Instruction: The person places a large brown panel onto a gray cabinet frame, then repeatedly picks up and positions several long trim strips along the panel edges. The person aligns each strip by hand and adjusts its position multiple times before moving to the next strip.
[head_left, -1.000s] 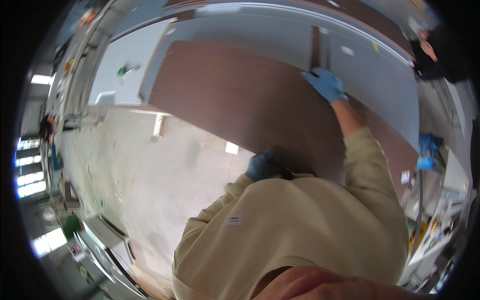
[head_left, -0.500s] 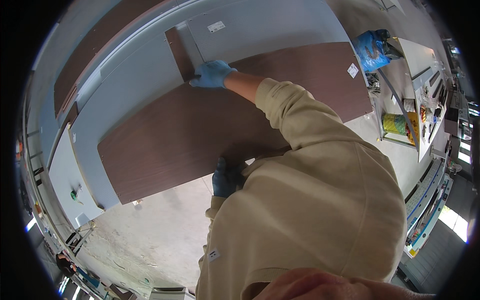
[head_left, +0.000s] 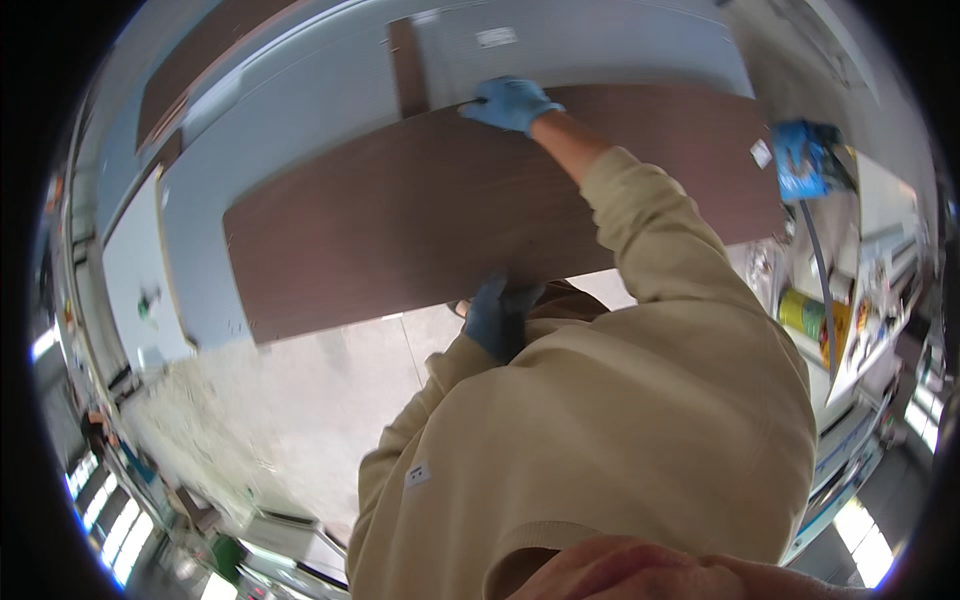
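Observation:
A long dark brown wood-look panel (head_left: 400, 220) with a curved far edge lies in front of me, above larger grey-blue boards (head_left: 300, 110). My right hand (head_left: 510, 105), in a light blue glove, reaches across to the far edge and grips it with bent fingers. At the near edge, close to my body, my left hand (head_left: 497, 315) in a darker-looking blue glove holds the panel. Part of that hand's fingers is hidden under the panel. A white label (head_left: 761, 153) is stuck near the panel's right end.
A narrow brown strip (head_left: 408, 70) runs from the far edge across the grey-blue boards. On the right are a blue bag (head_left: 800, 160) and a cluttered white table (head_left: 885, 270) with a yellow-green container (head_left: 800, 313). A white board (head_left: 135, 265) stands at left, beside concrete floor (head_left: 300, 410).
The whole view has shifted, so the panel appears farther up and right. My right hand has moved right along the far edge, away from the brown strip. Both hands keep hold.

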